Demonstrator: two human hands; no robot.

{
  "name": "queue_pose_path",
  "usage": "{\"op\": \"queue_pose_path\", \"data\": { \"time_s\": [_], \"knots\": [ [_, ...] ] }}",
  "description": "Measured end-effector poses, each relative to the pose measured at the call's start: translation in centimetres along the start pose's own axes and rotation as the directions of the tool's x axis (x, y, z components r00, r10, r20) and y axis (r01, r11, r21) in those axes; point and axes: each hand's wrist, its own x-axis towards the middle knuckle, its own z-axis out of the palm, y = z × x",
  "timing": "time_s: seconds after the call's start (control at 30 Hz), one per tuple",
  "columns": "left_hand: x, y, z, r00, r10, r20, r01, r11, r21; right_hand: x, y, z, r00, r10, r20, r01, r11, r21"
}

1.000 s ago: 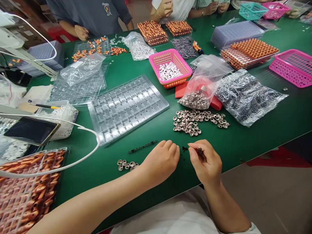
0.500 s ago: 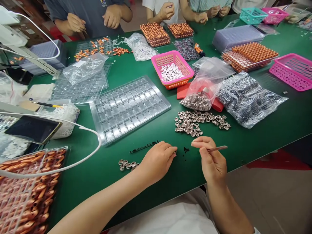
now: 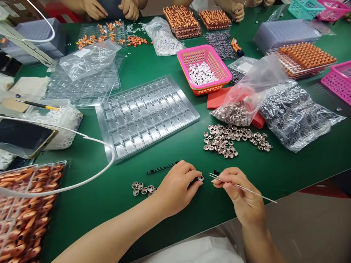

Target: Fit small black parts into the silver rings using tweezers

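Note:
Between the thumb and forefinger of my left hand (image 3: 179, 186) is a small silver metal ring (image 3: 201, 178), close to the table top. My right hand (image 3: 244, 193) grips a pair of tweezers (image 3: 246, 189), whose thin tips point left toward that ring without touching it. Tiny black parts (image 3: 216, 172) lie just behind the right fingers, partly hidden. A thin black strip (image 3: 161, 168) rests beyond my left hand. Beside my left wrist sit several more silver rings (image 3: 140, 185), some covered by the arm. Farther back is a larger spread of loose metal rings (image 3: 222, 138).
A clear compartment tray (image 3: 149, 115) lies ahead. Behind the loose rings are a bag of rings (image 3: 233, 112), a pink basket (image 3: 182, 69) with white pieces and a silvery bag (image 3: 298, 113). A white cable (image 3: 105, 171) loops at left near trays of orange parts (image 3: 33, 215). Co-workers' hands (image 3: 128, 9) show opposite.
My right hand has turned, bringing the tweezers' tips round to point left toward the ring in my left hand. The view has shifted, with the far side of the table now higher in the picture.

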Motion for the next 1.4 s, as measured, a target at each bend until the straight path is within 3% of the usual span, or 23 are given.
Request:
{"op": "queue_pose_path", "data": {
  "time_s": [0.13,0.27,0.7,1.03,1.4],
  "knots": [
    [0.09,-0.13,-0.35,0.999,-0.02,-0.037,0.016,0.995,-0.103,-0.28,0.02,0.4,1.0,-0.008,-0.028,0.006,0.998,-0.066],
    [0.03,-0.25,-0.31,0.997,-0.022,-0.074,0.011,0.989,-0.146,-0.53,-0.08,0.65,0.995,-0.094,-0.037,0.084,0.97,-0.228],
    [-0.22,0.07,-0.03,0.992,0.037,-0.119,-0.04,0.999,-0.021,-0.55,-0.34,0.84,0.979,-0.192,0.074,0.204,0.868,-0.453],
    [-0.05,-0.04,0.06,0.99,0.067,-0.126,-0.064,0.998,0.023,-0.67,-0.4,0.97,0.951,-0.269,0.153,0.309,0.8,-0.514],
    [-0.12,0.05,0.05,0.99,0.069,-0.12,-0.065,0.997,0.031,-0.58,-0.27,1.03,0.955,-0.251,0.159,0.297,0.804,-0.515]
  ]
}}
